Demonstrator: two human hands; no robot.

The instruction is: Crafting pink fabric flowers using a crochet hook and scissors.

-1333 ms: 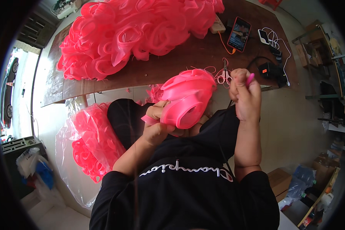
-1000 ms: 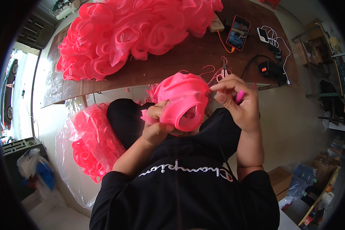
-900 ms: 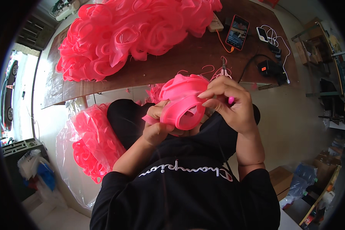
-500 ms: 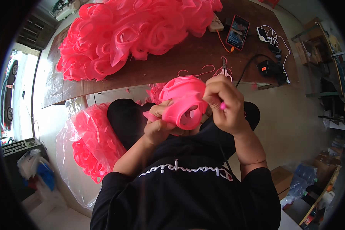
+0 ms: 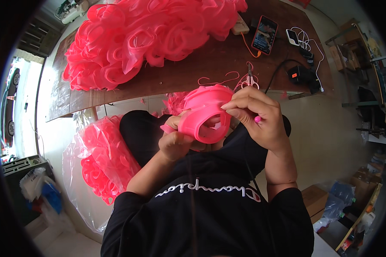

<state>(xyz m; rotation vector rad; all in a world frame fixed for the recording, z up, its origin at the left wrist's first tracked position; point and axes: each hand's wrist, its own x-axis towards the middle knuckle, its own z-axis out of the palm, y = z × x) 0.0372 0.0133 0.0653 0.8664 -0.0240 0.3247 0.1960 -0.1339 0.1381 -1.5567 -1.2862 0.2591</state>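
Pink ruffled roll [image 5: 203, 104]: held between the two grips, its round opening turned towards the wearer.
Bagged ruffles [image 5: 105, 154]: placed left of the left grip, under clear plastic.
Ruffle pile [image 5: 154, 38]: rested on the worktop [image 5: 180, 70], beyond the left grip.
Left grip [image 5: 174, 139]: closed on the roll's left side; firm but light pressure is advised, so that no folds are crushed.
Scissors [image 5: 250, 78]: laid just beyond the right grip.
Right grip [image 5: 261, 118]: small pink rod [image 5: 257, 119] enclosed, fingertips brought together at the roll's right edge; whether fabric is pinched cannot be told. Small, controlled movements are advised.
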